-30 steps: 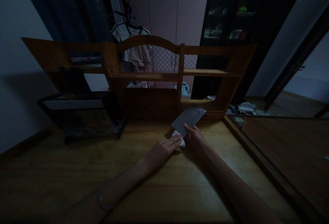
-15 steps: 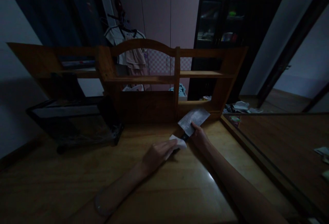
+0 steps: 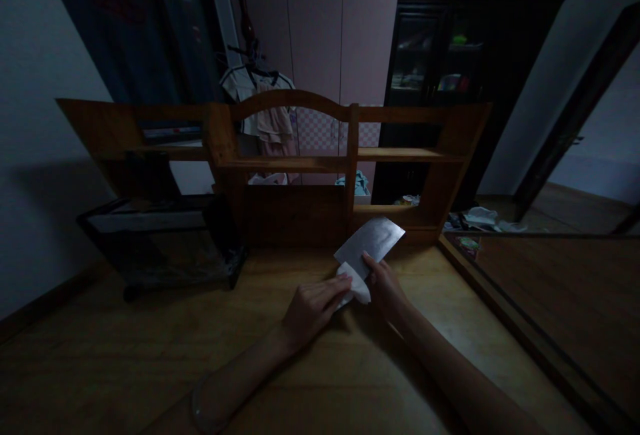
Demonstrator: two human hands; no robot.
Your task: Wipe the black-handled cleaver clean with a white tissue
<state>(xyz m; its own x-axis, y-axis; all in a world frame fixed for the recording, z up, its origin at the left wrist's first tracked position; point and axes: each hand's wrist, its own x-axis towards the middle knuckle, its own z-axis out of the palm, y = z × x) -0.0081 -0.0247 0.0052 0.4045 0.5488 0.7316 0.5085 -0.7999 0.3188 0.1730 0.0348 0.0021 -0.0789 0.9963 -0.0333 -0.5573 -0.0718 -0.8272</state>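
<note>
A cleaver (image 3: 373, 240) with a broad grey blade is held above the wooden desk, its blade pointing away and to the right. My right hand (image 3: 386, 286) grips the blade near its lower edge, thumb lying on the flat face. In my left hand (image 3: 315, 305) is a white tissue (image 3: 356, 286), folded round the cleaver where blade meets handle. The handle is hidden by the tissue and my fingers. A clear bangle (image 3: 197, 408) circles my left wrist.
The wooden desk (image 3: 280, 382) carries a shelf rack (image 3: 290, 164) along its back. A dark glass-sided tank-like box (image 3: 165, 242) stands at the left. To the right runs a raised wooden edge (image 3: 500, 315). Farther back are a pink wardrobe (image 3: 315, 42) and a black cabinet (image 3: 450, 48).
The tissue has slid up the handle to the blade's base, covering the black handle that showed before. The blade has tilted slightly and shifted left. The view has moved a little.
</note>
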